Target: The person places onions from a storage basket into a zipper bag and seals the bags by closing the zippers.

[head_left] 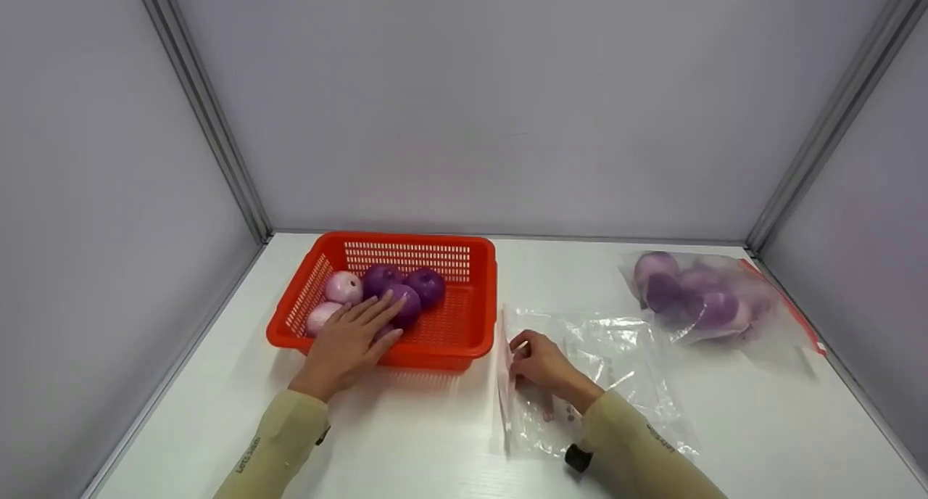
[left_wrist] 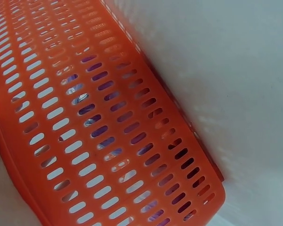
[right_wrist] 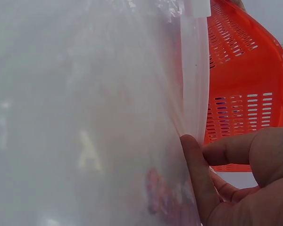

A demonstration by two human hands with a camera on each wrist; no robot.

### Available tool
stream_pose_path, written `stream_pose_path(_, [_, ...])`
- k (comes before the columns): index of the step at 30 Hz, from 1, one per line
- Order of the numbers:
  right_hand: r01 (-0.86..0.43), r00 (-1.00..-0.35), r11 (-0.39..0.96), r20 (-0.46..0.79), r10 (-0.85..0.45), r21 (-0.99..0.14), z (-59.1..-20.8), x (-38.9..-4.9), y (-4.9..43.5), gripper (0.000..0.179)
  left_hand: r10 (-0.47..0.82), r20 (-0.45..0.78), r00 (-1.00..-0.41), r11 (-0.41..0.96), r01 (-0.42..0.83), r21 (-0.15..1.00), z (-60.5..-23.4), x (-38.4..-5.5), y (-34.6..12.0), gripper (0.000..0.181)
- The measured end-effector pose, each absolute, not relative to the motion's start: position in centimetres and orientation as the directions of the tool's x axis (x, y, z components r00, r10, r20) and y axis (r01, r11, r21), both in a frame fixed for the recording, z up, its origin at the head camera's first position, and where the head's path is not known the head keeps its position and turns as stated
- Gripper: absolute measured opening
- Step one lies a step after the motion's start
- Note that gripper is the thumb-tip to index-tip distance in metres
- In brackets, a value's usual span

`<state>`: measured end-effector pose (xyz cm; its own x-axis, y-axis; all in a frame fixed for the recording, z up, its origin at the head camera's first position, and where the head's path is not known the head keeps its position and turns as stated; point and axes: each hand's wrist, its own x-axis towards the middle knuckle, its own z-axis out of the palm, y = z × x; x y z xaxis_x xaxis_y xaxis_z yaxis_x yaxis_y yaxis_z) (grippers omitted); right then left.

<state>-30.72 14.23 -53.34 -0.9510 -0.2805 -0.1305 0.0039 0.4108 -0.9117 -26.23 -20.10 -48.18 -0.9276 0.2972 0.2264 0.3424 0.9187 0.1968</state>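
Observation:
My left hand reaches over the near rim of a red plastic basket, its fingers extended across the purple onions inside. The fingertips lie on a dark purple onion; a paler onion shows beside the hand, partly covered. In the left wrist view, the basket's slotted wall hides most of the contents. With thumb and fingers my right hand pinches the opening edge of a clear zip bag lying on the table. That bag's pale zip strip runs past the fingertips in the right wrist view.
A filled plastic bag of purple onions with a red strip lies at the back right. The white table is bounded by grey panels at the back and on both sides.

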Motion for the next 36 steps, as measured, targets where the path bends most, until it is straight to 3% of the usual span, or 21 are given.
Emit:
stream_pose_path(17, [0.047, -0.939, 0.379, -0.171, -0.299, -0.924, -53.1, -31.2, 15.0, 0.037, 0.304, 0.224, -0.926, 0.910, 0.352, 0.218, -48.0, -25.9, -19.4, 0.060])
stream_pose_path(23, [0.092, -0.923, 0.288, -0.191, -0.336, -0.953, -52.1, -31.0, 15.7, 0.040, 0.303, 0.218, -0.928, 0.914, 0.348, 0.209, -47.9, -26.0, -19.3, 0.061])
stream_pose_path(30, [0.060, -0.926, 0.198, -0.129, -0.355, -0.978, -49.3, -30.7, 17.0, 0.043, 0.318, 0.201, -0.927, 0.915, 0.355, 0.193, -47.5, -25.9, -19.1, 0.062])
stream_pose_path(36, [-0.005, -0.932, 0.196, -0.066, -0.357, -0.980, -47.1, -29.8, 17.9, 0.043, 0.290, 0.352, -0.890, 0.920, 0.361, 0.154, -47.2, -25.4, -17.9, 0.060])
